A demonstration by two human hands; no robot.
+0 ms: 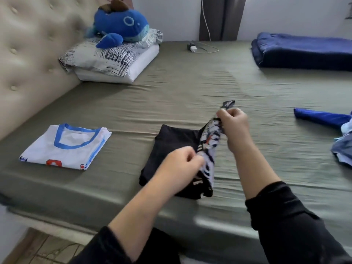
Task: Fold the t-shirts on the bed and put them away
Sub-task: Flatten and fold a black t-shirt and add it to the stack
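A black t-shirt (171, 147) with a white printed graphic lies part-folded at the middle of the olive bed (190, 88). Its printed right side is lifted off the sheet. My left hand (181, 164) grips the near end of that raised flap. My right hand (235, 126) pinches the far end of it, higher up. A folded white t-shirt (66, 147) with a blue collar lies flat to the left. Blue and pale-blue clothes (341, 134) lie loose at the right edge.
Stacked pillows (112, 61) with a blue plush whale (120, 25) sit by the padded headboard (28, 54). A folded dark blue blanket (302, 50) lies far right. A white charger and cable (194, 48) rest at the far side. Floor (47, 246) shows at bottom left.
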